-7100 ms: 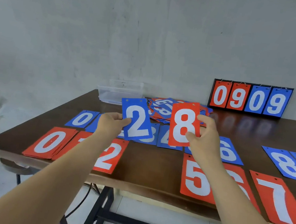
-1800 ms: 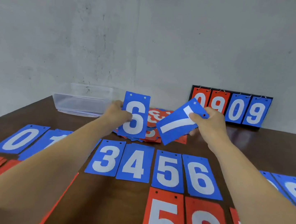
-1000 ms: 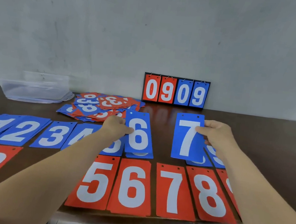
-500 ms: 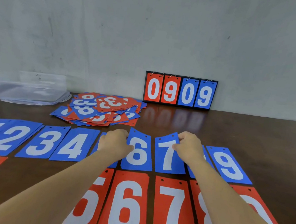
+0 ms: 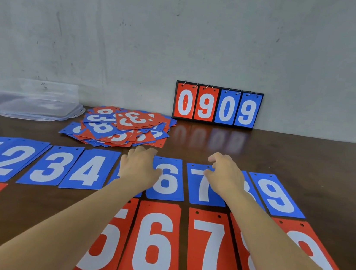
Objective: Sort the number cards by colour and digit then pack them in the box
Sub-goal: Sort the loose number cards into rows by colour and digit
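On the dark brown wooden table [image 5: 304, 163], red number cards [image 5: 153, 245] lined six o'clock, blue number cards [image 5: 86, 170] just beyond. The clear plastic box [image 5: 36, 102] looked empty at ten o'clock; a mixed unsorted card heap [image 5: 123, 127] lay at eleven. Left hand [image 5: 139, 166] and right hand [image 5: 226, 175] rested slack-fingered on blue 6 and 7, gripping nothing. Sorting seemed partway, packing unstarted.

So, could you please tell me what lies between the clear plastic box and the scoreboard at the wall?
The head view shows a pile of mixed red and blue number cards between the clear plastic box and the scoreboard.
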`<state>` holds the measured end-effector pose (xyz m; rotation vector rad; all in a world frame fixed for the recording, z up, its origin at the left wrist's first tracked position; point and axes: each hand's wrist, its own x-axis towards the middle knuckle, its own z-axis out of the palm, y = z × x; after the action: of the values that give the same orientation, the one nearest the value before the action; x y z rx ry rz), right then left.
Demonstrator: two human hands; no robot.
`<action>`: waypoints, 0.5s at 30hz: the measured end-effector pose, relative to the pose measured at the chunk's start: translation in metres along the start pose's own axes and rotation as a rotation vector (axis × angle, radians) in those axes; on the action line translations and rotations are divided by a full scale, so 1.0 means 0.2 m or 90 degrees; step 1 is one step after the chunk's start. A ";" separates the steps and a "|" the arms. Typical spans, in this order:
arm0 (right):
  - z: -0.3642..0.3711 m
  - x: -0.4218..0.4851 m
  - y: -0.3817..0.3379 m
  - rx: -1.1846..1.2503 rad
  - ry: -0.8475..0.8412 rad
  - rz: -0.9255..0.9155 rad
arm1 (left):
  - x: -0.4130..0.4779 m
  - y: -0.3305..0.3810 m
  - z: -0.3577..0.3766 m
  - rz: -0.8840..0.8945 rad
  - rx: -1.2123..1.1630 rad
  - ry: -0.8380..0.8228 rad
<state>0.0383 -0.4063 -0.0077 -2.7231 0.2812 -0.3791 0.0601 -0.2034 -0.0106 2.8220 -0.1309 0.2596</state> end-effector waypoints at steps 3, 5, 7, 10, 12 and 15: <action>-0.01 -0.02 -0.06 0.016 -0.005 -0.022 | -0.01 -0.02 -0.03 0.007 -0.029 -0.008; -0.02 -0.03 -0.12 0.018 -0.002 -0.036 | -0.01 -0.05 -0.06 0.008 -0.034 -0.010; -0.03 -0.04 -0.18 0.024 0.007 -0.047 | -0.01 -0.09 -0.10 0.006 -0.034 -0.004; -0.04 -0.03 -0.29 0.031 0.010 -0.068 | 0.01 -0.17 -0.16 0.000 -0.029 0.008; -0.03 -0.01 -0.37 0.026 0.013 -0.076 | 0.03 -0.25 -0.21 -0.005 -0.029 0.012; -0.01 0.03 -0.50 0.024 0.020 -0.079 | 0.07 -0.41 -0.27 -0.018 -0.030 0.017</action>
<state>0.0574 -0.3174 0.0350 -2.7064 0.1128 -0.4575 0.0750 -0.1099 0.0192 2.7705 -0.0901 0.2834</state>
